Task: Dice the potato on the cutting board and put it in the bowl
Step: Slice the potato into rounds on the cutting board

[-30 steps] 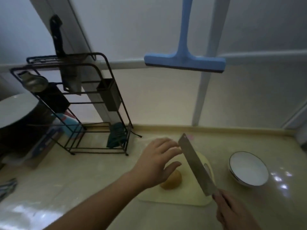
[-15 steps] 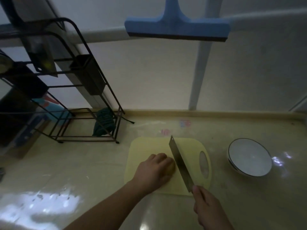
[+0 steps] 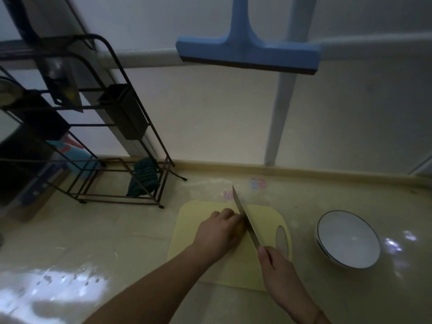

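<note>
A pale yellow cutting board (image 3: 194,210) lies on the counter. My left hand (image 3: 219,232) is curled over the potato on it, and the potato is almost wholly hidden under my fingers. My right hand (image 3: 278,267) grips the handle of a cleaver (image 3: 245,218). Its blade stands edge-down right beside my left fingertips, pointing away from me. A white bowl (image 3: 348,239) with a dark rim sits to the right of the board, with nothing in it.
A black wire rack (image 3: 131,141) with a dark cloth and holders stands at the back left. A blue squeegee (image 3: 247,54) hangs on the wall above. The wall runs along the counter's far edge.
My left hand came down and closed over the potato. The cleaver swung from a raised tilt to standing on the board against my left fingers. My view dropped toward the counter.
</note>
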The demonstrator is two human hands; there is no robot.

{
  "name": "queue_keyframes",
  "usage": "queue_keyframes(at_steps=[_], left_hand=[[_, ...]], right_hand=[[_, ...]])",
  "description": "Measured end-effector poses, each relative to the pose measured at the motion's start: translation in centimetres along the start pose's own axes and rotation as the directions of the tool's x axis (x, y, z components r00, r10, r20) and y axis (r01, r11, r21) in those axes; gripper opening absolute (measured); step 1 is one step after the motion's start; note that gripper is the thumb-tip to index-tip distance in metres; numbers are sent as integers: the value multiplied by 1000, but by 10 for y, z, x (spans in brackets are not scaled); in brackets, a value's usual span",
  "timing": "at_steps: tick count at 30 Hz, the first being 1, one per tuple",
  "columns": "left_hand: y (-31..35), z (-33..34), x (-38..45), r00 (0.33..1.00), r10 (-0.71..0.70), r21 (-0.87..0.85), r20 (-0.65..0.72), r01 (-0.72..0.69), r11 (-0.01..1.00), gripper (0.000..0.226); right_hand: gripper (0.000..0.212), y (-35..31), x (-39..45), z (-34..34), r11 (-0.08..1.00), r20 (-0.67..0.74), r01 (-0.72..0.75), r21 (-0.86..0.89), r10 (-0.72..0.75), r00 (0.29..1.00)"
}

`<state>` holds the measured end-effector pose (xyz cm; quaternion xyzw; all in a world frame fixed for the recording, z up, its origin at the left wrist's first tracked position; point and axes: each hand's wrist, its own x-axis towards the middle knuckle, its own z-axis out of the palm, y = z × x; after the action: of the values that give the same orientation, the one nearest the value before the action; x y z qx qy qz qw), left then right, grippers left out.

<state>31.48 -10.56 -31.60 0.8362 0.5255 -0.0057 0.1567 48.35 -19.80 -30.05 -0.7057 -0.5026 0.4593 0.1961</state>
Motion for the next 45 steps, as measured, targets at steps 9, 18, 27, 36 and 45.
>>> queue_keyframes(at_steps=[9,18,27,36,45], left_hand=[[-1,19,-13,995,-27,-100,-100,17,995,52],[5,21,-24,987,-47,-59,-151,39,998,53],[-1,30,-24,963,117,69,-244,-103,992,54],[-17,37,-19,923,263,116,-282,-239,964,57],[-31,56,-36,885,356,111,-300,-339,934,59]], right_hand=[[25,0,-3,-7,1000,112,-2,-28,5,994],[34,13,2,-18,1000,162,15,-15,-12,987],[36,22,-6,-15,993,112,-17,120,4,994],[21,11,-20,-23,993,75,42,106,-50,996],[27,8,-52,-18,996,87,51,78,-58,995]])
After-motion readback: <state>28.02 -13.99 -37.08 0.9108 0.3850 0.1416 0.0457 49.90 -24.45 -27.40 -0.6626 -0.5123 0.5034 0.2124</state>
